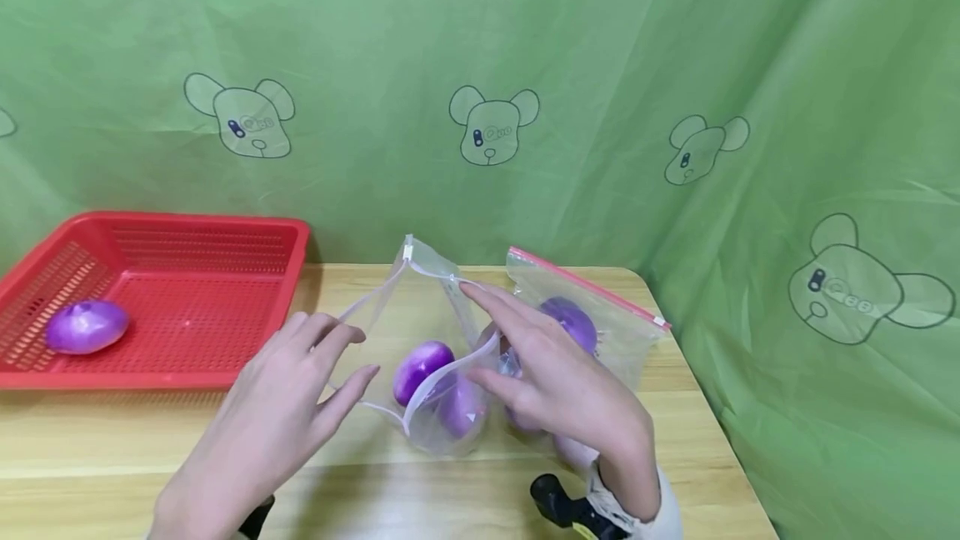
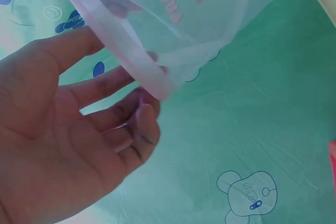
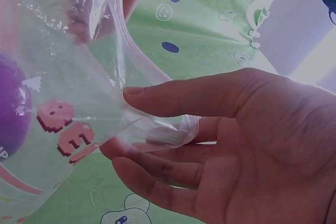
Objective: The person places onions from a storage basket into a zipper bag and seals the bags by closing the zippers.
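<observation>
A clear slider zip bag [image 1: 420, 307] stands on the table with its mouth spread wide. A shiny purple, onion-like vegetable [image 1: 422, 369] shows through the mouth, and another purple shape [image 1: 459, 408] shows through the near side. My left hand [image 1: 292, 390] is at the bag's left rim, thumb and fingers apart; in the left wrist view its fingers [image 2: 113, 80] reach the rim. At the right corner, my right hand [image 1: 558, 377] touches the bag, its thumb and index finger spread. The right wrist view shows plastic between its thumb [image 3: 178, 95] and other fingers, without a clear pinch.
A red perforated basket [image 1: 292, 298] stands at the left with one purple onion-like vegetable [image 1: 86, 327] in it. Behind my right hand lies a pink-edged zip bag [image 1: 622, 340] with purple contents. A green curtain [image 1: 480, 32] hangs behind the wooden table [image 1: 675, 457].
</observation>
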`<state>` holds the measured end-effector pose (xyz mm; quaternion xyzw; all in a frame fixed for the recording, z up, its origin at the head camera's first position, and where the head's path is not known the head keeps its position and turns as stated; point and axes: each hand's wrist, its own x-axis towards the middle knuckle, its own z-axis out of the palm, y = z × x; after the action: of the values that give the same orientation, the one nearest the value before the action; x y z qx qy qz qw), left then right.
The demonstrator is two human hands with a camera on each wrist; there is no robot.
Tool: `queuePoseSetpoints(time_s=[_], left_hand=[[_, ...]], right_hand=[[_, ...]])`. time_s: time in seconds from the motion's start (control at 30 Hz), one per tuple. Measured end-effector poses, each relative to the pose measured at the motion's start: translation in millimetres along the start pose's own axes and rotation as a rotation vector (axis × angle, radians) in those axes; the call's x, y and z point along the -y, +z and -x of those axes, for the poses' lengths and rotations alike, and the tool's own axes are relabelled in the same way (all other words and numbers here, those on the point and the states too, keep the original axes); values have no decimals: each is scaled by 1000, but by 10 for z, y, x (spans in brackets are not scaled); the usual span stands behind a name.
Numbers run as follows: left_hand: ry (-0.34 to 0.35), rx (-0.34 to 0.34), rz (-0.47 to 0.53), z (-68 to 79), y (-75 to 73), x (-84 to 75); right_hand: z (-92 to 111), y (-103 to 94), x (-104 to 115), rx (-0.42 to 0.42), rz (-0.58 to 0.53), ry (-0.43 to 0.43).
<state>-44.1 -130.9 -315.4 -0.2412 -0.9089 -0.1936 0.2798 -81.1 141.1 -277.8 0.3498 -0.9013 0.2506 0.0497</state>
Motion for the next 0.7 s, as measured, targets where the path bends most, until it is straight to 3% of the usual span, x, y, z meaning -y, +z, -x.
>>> queuePoseSetpoints(time_s=[0.33,0.5,0.7], left_hand=[[28,-181,52,-32,-47,115],[-62,-173,19,-4,-77,325],[-128,-131,-12,131,19,620]], right_hand=[[2,-22,14,14,6,23],[-42,-32,24,13,34,7],[-53,27,16,24,17,7]])
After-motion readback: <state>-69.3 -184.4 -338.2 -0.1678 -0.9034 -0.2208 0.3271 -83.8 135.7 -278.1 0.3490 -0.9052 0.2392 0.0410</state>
